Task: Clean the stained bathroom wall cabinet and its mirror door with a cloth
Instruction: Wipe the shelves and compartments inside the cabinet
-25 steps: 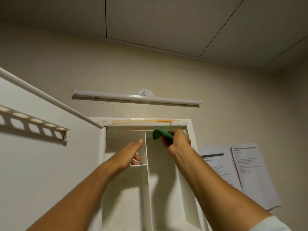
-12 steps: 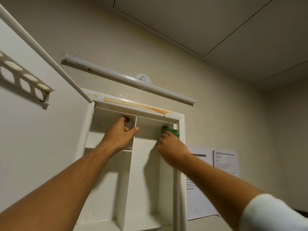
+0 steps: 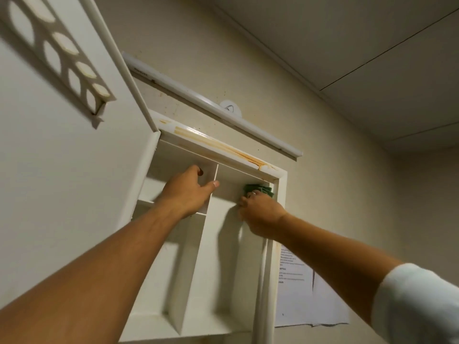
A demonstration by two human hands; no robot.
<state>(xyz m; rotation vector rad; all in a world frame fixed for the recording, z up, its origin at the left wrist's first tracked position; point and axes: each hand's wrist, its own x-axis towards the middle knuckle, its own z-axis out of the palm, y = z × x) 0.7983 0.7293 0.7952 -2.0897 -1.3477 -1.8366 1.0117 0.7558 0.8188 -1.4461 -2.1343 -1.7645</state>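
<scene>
The white wall cabinet (image 3: pixel 282 184) hangs open above me, with orange-brown stains along its top edge (image 3: pixel 238 153). Its door (image 3: pixel 62 170) is swung open at the left, inner side toward me. My right hand (image 3: pixel 260 214) holds a green cloth (image 3: pixel 258 189) against the upper right inside corner of the cabinet. My left hand (image 3: pixel 188 192) grips the vertical divider (image 3: pixel 196 244) near the top, thumb on the right face, fingers reaching into the left compartment.
A white perforated holder rack (image 3: pixel 62 53) is fixed to the door's inner side. A long light bar (image 3: pixel 223 112) runs on the wall above the cabinet. Printed paper sheets (image 3: pixel 305 294) hang on the wall to the right. A small shelf (image 3: pixel 171 209) crosses the left compartment.
My left hand moved up from the small shelf to the top of the divider. My right hand slid the cloth rightward into the upper right corner. The view tilted and drew closer.
</scene>
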